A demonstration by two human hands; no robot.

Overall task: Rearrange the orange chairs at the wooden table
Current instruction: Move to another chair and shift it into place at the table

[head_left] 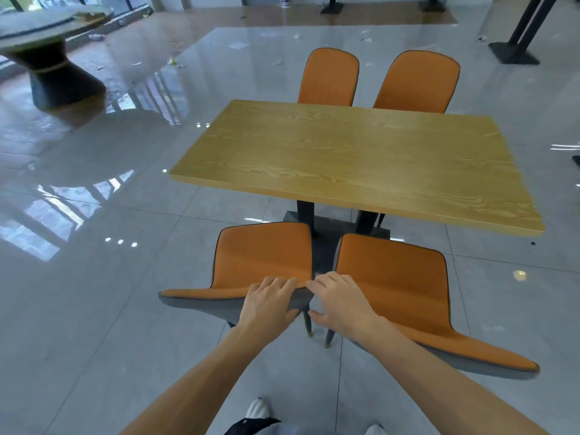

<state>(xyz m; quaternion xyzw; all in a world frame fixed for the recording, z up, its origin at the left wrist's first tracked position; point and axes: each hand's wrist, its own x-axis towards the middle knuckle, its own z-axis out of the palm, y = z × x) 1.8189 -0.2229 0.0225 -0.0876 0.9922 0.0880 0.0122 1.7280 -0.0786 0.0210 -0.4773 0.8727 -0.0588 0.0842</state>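
A rectangular wooden table (354,158) stands on a black pedestal base. Two orange chairs are tucked in at its far side, the far left chair (329,76) and the far right chair (417,83). Two more stand side by side on my side, pulled back from the table. My left hand (270,306) grips the right end of the near left chair's (263,255) backrest top. My right hand (339,302) is closed over the left end of the near right chair's (392,277) backrest top. The two hands almost touch in the narrow gap between the backrests.
Glossy grey tile floor surrounds the table, with scraps of litter farther back. A dark round table (47,42) stands at the far left. Black table legs and a base plate (514,51) are at the far right. My shoes (257,409) show at the bottom edge.
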